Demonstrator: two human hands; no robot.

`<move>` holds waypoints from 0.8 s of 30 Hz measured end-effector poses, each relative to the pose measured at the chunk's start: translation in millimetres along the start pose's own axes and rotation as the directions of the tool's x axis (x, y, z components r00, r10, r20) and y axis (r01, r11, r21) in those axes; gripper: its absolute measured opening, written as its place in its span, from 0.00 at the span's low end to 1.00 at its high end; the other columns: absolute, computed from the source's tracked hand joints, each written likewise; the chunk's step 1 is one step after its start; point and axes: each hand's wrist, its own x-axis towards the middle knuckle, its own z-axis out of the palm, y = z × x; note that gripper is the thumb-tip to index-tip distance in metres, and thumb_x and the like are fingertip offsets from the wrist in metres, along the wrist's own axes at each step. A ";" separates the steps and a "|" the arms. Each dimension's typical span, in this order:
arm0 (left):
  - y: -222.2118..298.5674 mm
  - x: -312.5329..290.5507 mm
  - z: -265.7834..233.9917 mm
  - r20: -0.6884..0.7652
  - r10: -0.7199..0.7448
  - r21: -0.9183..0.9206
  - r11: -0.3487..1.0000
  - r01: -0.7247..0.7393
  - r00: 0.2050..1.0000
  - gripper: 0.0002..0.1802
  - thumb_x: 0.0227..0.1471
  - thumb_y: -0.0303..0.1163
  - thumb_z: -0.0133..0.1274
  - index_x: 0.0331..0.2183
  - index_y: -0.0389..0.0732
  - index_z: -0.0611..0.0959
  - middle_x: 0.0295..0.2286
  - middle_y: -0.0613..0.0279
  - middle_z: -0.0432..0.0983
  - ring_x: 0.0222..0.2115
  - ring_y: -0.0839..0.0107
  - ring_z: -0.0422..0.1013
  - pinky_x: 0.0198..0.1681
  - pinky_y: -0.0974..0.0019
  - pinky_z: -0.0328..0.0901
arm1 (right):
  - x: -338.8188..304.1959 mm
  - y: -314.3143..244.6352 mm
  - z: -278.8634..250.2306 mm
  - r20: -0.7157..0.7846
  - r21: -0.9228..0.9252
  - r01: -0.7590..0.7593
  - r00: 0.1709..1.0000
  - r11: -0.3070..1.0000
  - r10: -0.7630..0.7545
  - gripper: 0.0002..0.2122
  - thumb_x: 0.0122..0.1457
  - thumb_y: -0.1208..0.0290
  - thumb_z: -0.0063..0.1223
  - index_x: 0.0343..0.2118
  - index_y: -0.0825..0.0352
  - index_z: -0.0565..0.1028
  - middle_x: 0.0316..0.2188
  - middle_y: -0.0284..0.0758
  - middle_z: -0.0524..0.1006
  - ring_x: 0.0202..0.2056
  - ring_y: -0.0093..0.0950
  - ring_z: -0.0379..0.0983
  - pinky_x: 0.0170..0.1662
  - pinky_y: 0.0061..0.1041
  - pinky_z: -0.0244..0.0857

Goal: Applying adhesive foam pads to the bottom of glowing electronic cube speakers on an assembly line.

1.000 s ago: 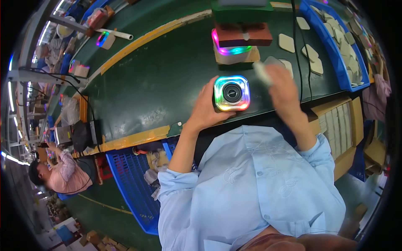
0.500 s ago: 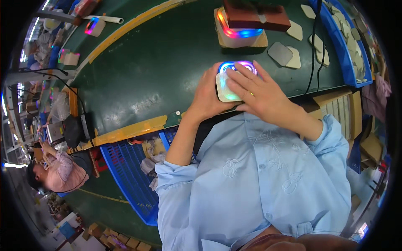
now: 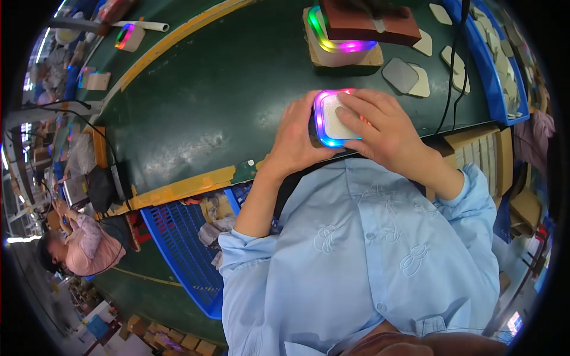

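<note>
Between my hands, above the bench edge, is a rounded-square light-up box (image 3: 320,127) with a glowing ring of pink, purple and blue. An off-white square panel (image 3: 333,121) sits inside that ring. My left hand (image 3: 295,133) is wrapped round the box's left side. From the right, my right hand (image 3: 380,121) grips the box, its fingers bent over the panel and hiding the box's right part. Farther back, a second lit box (image 3: 341,54) rests on a wooden block (image 3: 325,59), beneath a dark red block (image 3: 371,26).
Loose rounded-square panels (image 3: 401,76) lie at the right of the green bench (image 3: 208,101). A blue bin (image 3: 496,71) holds several more. Black cables (image 3: 449,89) hang before it. A blue basket (image 3: 178,255) stands below the bench edge. Another person (image 3: 89,246) sits at far left.
The off-white panel has shifted away from me, from overhanging the box's near edge to lying within the ring. My right fingers have drawn back to the right. The light colours differ.
</note>
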 end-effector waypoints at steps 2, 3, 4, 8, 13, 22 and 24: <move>0.9 1.3 -0.4 -0.007 -0.032 -0.004 0.999 0.031 0.999 0.48 0.29 0.39 0.73 0.54 0.40 0.70 0.47 0.51 0.73 0.47 0.48 0.68 0.51 0.51 0.63 | -0.4 -1.7 -1.2 0.066 -0.038 0.033 0.997 0.999 -0.030 0.34 0.42 0.67 0.68 0.55 0.71 0.70 0.60 0.47 0.67 0.59 0.48 0.64 0.60 0.46 0.61; 1.1 1.9 -0.1 -0.001 -0.037 -0.009 0.999 0.037 0.999 0.48 0.29 0.39 0.73 0.54 0.40 0.70 0.47 0.51 0.73 0.47 0.48 0.68 0.51 0.51 0.63 | -0.7 -2.1 0.3 0.071 -0.034 0.026 0.997 0.999 -0.024 0.34 0.42 0.67 0.68 0.55 0.71 0.70 0.60 0.47 0.67 0.59 0.48 0.64 0.60 0.46 0.61; 0.8 3.5 -0.2 -0.006 -0.011 -0.001 1.000 0.011 1.000 0.48 0.29 0.39 0.73 0.54 0.40 0.70 0.46 0.51 0.73 0.47 0.48 0.68 0.51 0.51 0.63 | 0.0 -2.2 2.1 0.081 -0.011 0.031 0.996 0.999 -0.030 0.37 0.41 0.66 0.68 0.57 0.72 0.68 0.61 0.47 0.65 0.61 0.49 0.61 0.62 0.47 0.59; -5.3 1.7 -0.7 -0.007 -0.037 0.012 0.999 0.037 0.999 0.54 0.26 0.35 0.75 0.57 0.39 0.68 0.50 0.50 0.71 0.51 0.52 0.69 0.54 0.55 0.65 | -1.4 -0.4 17.4 0.061 0.027 0.019 0.998 0.999 -0.020 0.44 0.41 0.62 0.69 0.62 0.72 0.62 0.65 0.50 0.59 0.67 0.52 0.53 0.67 0.50 0.50; -2.0 -0.9 3.7 -0.036 -0.021 -0.014 1.000 0.021 0.999 0.54 0.26 0.35 0.75 0.57 0.39 0.68 0.49 0.48 0.71 0.50 0.47 0.67 0.55 0.53 0.63 | -34.3 24.5 38.2 -0.116 0.273 -0.074 0.987 0.959 0.109 0.52 0.39 0.59 0.74 0.66 0.72 0.56 0.67 0.50 0.56 0.69 0.47 0.50 0.69 0.43 0.47; 1.1 48.0 -12.1 -0.145 -0.178 -0.193 0.970 0.148 0.973 0.56 0.34 0.38 0.72 0.62 0.36 0.63 0.56 0.51 0.68 0.56 0.59 0.67 0.55 0.60 0.64 | -80.2 16.8 24.6 -0.108 0.919 -0.190 0.720 0.345 0.686 0.45 0.40 0.79 0.73 0.63 0.73 0.60 0.57 0.38 0.69 0.57 0.28 0.68 0.61 0.30 0.61; -4.8 91.1 -12.5 -0.215 -0.081 -0.102 0.993 0.061 0.973 0.64 0.32 0.41 0.74 0.65 0.36 0.56 0.58 0.46 0.64 0.58 0.55 0.63 0.58 0.54 0.62 | -73.3 30.9 17.7 -0.215 0.913 -0.161 0.591 0.375 0.777 0.39 0.43 0.81 0.70 0.60 0.72 0.63 0.52 0.38 0.73 0.53 0.30 0.72 0.58 0.31 0.66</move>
